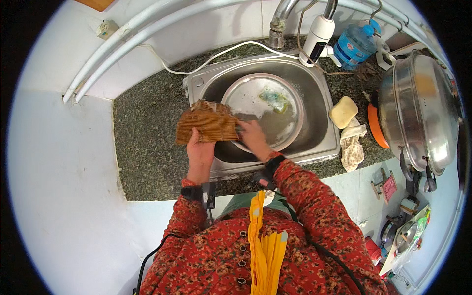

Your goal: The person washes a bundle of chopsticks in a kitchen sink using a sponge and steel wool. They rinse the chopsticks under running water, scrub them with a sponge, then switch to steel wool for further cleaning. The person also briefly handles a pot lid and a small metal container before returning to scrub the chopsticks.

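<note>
My left hand (200, 152) grips the lower edge of a brown slatted mat (210, 127), seemingly bamboo and folded, with its thumb on top. The mat is held over the left side of a stainless steel sink (318, 137). At the mat's right edge is my right hand (254, 137), its fingers blurred; whether they grip the mat cannot be made out. Below and to the right, a round metal basin (239, 88) sits in the sink. Some liquid and a blue-green patch (274, 99) show inside it.
A chrome faucet (276, 31) and a white tap unit (317, 40) stand behind the sink. To the right are a yellowish block (343, 111), a crumpled cloth (353, 145), a blue water jug (354, 46) and a large steel pot (416, 110). A white cable (221, 57) crosses the granite counter (147, 140).
</note>
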Motion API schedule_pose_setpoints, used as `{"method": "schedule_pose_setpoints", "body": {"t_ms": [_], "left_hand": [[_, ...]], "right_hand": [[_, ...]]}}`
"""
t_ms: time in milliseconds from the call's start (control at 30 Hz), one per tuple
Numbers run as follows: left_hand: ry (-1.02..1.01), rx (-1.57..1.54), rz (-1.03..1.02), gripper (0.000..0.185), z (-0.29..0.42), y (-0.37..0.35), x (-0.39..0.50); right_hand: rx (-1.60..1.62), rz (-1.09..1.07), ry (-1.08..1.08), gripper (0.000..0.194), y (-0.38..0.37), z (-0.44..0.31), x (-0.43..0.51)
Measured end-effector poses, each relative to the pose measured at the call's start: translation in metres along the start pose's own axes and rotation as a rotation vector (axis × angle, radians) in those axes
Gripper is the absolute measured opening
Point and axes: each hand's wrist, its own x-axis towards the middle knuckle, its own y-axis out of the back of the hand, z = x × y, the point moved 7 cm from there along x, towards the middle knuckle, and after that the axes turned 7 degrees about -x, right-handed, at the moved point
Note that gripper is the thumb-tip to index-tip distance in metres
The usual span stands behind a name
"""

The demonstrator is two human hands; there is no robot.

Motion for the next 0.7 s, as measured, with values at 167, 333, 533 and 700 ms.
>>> {"method": "schedule_pose_setpoints", "body": {"t_ms": [167, 333, 533, 700], "left_hand": [[-0.038, -0.018, 0.071, 0.045, 0.006, 0.009, -0.009], [-0.023, -0.041, 0.02, 0.045, 0.023, 0.003, -0.019], [-0.041, -0.031, 0.01, 0.043, 0.023, -0.001, -0.017], [-0.011, 0.023, 0.03, 0.043, 0.022, -0.01, -0.024]], "right_hand": [[0.018, 0.241, 0.447, 0.04, 0.012, -0.04, -0.01], [0.031, 0.101, 0.055, 0.04, 0.018, -0.029, -0.005], [0.169, 0.112, 0.439, 0.038, 0.015, -0.063, -0.024], [0.073, 0.141, 0.131, 0.038, 0.016, -0.034, -0.01]]}}
